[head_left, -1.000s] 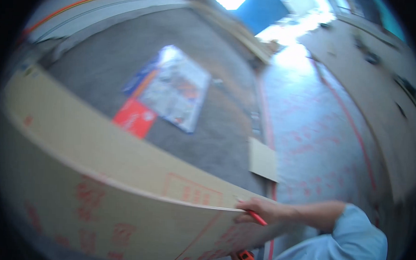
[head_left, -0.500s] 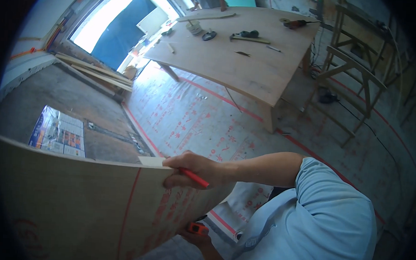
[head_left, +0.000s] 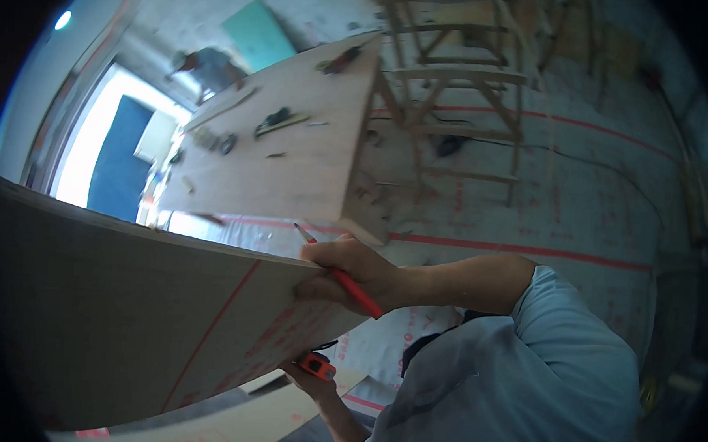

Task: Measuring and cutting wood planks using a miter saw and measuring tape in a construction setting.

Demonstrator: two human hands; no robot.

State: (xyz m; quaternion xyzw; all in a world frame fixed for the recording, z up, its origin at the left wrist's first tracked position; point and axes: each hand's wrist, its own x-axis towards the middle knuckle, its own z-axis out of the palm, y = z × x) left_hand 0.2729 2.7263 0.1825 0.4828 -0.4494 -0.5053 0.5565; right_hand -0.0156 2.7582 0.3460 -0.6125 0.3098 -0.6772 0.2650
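Note:
A large pale board (head_left: 152, 315) with red lines and printing stands on edge, tilted, across the left of the view. My right hand (head_left: 371, 271) is closed over its top corner, thumb on one face and fingers on the other. In that same hand is a red pencil (head_left: 356, 294), its tip pointing past the board's edge. Lower down, my left hand (head_left: 309, 383) is closed around an orange and black tape measure (head_left: 317, 366), close against the board's lower edge. Part of that hand is hidden by the board.
Beyond the board stands a wooden worktable (head_left: 293, 171) bearing a hammer (head_left: 283, 125) and a power tool (head_left: 341, 60). A person (head_left: 210, 68) is at its far side. Wooden trestles (head_left: 462, 107) stand right of it, with a cable on the covered floor. Another pale sheet (head_left: 226, 429) lies below.
My view has swung right, so the table and trestles sit further left. The board has swung up and tilted, its lower edge now showing with a sheet beneath. Both hands keep their holds.

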